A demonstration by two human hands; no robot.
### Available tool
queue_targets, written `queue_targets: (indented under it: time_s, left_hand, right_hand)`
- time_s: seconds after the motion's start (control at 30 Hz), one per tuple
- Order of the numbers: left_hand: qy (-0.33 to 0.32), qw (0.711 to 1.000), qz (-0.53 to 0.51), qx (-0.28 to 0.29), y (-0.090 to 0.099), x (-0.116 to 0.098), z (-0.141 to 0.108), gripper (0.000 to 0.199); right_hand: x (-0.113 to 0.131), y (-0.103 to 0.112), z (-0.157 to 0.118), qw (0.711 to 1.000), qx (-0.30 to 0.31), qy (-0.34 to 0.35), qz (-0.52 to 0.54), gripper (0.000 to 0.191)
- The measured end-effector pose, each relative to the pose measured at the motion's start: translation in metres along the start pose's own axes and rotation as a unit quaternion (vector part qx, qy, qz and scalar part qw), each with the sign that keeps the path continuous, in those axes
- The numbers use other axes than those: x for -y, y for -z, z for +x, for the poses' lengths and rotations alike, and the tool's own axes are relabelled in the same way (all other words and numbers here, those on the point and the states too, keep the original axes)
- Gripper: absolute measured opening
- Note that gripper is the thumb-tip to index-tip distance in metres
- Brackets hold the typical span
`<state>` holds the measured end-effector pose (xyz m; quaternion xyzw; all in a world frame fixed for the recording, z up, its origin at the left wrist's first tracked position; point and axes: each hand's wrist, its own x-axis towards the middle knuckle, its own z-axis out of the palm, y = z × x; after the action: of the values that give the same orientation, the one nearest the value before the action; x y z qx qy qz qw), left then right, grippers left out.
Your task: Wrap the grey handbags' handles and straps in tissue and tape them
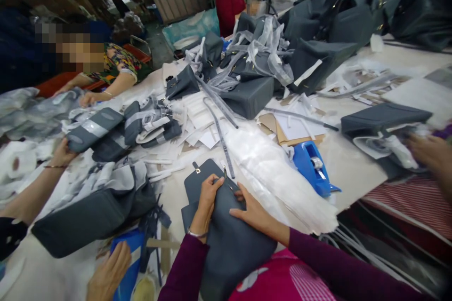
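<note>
A dark blue-grey handbag [233, 249] leans on my lap against the table edge. Its flap [203, 176] lies folded out at the upper left, with a strap tab and metal clasp. My left hand [208, 197] is closed, pinching the bag's top edge beside a small gold-coloured metal fitting [225, 174]. From the right, my right hand [256, 211] touches the same top part of the bag, its thumb spread from its fingers. Those fingertips rest near the fitting; what lies beneath them is hidden.
A blue tape dispenser [312, 167] and white wrapping sheets [282, 178] lie right of the bag. Wrapped bags [250, 96] and paper scraps are heaped beyond. Co-workers' hands handle bags at left [63, 153] and right [429, 150]; another hand [109, 273] is at lower left.
</note>
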<state>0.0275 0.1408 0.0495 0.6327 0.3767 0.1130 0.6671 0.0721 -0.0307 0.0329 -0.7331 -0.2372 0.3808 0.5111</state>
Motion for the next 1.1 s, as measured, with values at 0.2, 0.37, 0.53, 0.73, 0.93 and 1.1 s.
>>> queue_targets:
  time_s: [0.2, 0.37, 0.53, 0.73, 0.93, 1.1]
  left_hand:
    - [-0.043, 0.996, 0.069, -0.036, 0.003, 0.007, 0.01, 0.024]
    - [-0.093, 0.947, 0.172, -0.253, 0.068, 0.009, -0.022, 0.021]
    - [0.06, 0.956, 0.106, -0.266, 0.1, 0.035, -0.078, 0.031]
    - [0.087, 0.969, 0.038, -0.226, 0.084, 0.06, -0.088, 0.039]
    - [0.139, 0.953, 0.144, -0.229, 0.091, 0.067, -0.071, 0.047]
    - [0.128, 0.967, 0.005, -0.219, 0.093, 0.059, -0.074, 0.041]
  right_hand:
    - [-0.015, -0.022, 0.036, 0.991, -0.031, 0.067, -0.107, 0.083]
    - [-0.031, -0.014, 0.036, 0.987, -0.033, 0.086, -0.134, 0.06]
    - [-0.029, -0.01, 0.039, 0.985, -0.013, 0.075, -0.155, 0.054]
    - [-0.03, -0.01, 0.039, 0.979, -0.019, 0.079, -0.185, 0.056]
    - [-0.025, -0.008, 0.049, 0.953, 0.067, 0.129, -0.267, 0.057]
    - [-0.024, -0.008, 0.057, 0.959, 0.037, 0.126, -0.25, 0.055]
